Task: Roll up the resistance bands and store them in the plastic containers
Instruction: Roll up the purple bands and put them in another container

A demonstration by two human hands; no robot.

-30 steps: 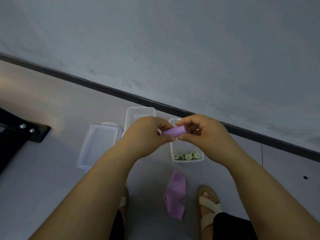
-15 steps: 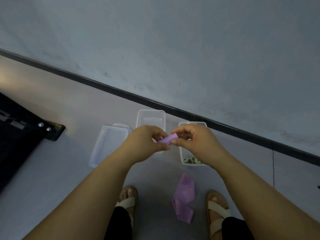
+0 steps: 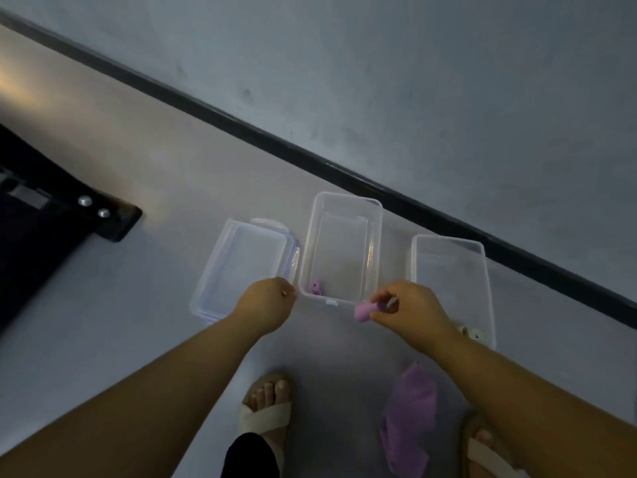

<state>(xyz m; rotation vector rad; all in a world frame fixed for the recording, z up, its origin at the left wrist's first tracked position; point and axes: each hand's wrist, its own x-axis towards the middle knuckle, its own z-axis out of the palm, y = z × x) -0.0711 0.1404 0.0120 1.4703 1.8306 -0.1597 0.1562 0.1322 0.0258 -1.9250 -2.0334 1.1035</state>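
Our two bare forearms rise from the bottom corners toward mid-frame. Our left hand [image 3: 265, 305] sits left of centre, back up, fingers curled under (whether they touch anything, we cannot tell). Our right hand [image 3: 410, 313], right of centre, pinches a roll [image 3: 362, 312] between thumb and fingers.

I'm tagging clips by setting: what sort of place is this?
Probably an indoor room, at the foot of a wall: smooth grey floor, dark skirting, plain painted wall. Clear tubs sit on the floor by sandalled feet.
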